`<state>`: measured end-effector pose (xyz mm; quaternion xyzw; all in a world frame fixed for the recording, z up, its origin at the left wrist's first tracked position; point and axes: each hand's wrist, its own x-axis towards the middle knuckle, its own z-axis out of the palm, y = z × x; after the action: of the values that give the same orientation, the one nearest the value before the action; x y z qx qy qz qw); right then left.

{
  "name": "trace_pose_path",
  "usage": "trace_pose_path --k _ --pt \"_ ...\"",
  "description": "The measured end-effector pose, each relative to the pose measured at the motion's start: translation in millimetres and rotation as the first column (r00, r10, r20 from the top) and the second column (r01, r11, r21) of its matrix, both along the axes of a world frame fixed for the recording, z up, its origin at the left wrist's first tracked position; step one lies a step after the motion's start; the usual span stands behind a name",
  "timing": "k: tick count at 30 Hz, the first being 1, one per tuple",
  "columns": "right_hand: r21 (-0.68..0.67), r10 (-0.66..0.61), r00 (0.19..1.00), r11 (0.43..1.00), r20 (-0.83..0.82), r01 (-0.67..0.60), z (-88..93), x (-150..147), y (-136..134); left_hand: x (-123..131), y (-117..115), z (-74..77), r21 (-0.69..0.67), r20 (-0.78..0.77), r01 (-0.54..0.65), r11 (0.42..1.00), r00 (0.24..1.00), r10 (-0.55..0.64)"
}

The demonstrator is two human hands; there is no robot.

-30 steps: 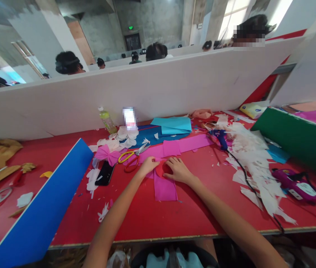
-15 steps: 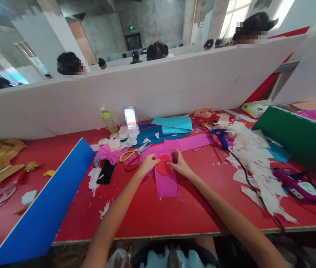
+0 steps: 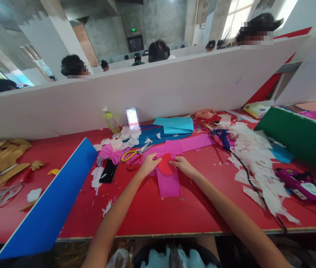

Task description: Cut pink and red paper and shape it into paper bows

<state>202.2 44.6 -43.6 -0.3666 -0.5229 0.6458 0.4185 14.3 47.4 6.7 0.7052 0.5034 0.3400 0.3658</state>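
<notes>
Where the person reaches over the front edge of the red counter point(image 3: 135, 219), a pink paper strip point(image 3: 169, 185) runs lengthwise away from them, a red paper cutout point(image 3: 165, 165) on its far end. The left hand point(image 3: 150, 164) and right hand point(image 3: 180, 166) lie open and unclenched on either side of the cutout, gripping nothing.

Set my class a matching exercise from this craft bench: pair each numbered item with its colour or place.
Items:
1 scissors
2 hot glue gun
3 red paper piece
4 smartphone

Descriptions:
A blue grip
B between the left hand and right hand
C black
D yellow and red handles

Pairs: 1-D, 2-A, 3-B, 4-C
</notes>
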Motion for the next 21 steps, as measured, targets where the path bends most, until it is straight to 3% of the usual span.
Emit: trace_pose_path --k 9,15,21 --pt "-0.002 -0.032 0.999 0.999 0.019 0.032 7.2 1.6 -1.2 -0.4 -0.9 0.3 0.045 0.009 -0.011 0.999 1.000 0.011" --pt "0.000 -0.058 0.998 0.998 0.035 0.058 15.6 2.9 -3.8 -0.6 -4.4 4.3 0.000 0.023 -0.032 0.999 0.999 0.032" --pt "-0.007 -0.059 0.998 0.998 0.016 0.060 17.5 2.3 -4.9 -4.6 -5.6 -3.6 -0.072 0.066 0.017 0.997 0.998 -0.012"
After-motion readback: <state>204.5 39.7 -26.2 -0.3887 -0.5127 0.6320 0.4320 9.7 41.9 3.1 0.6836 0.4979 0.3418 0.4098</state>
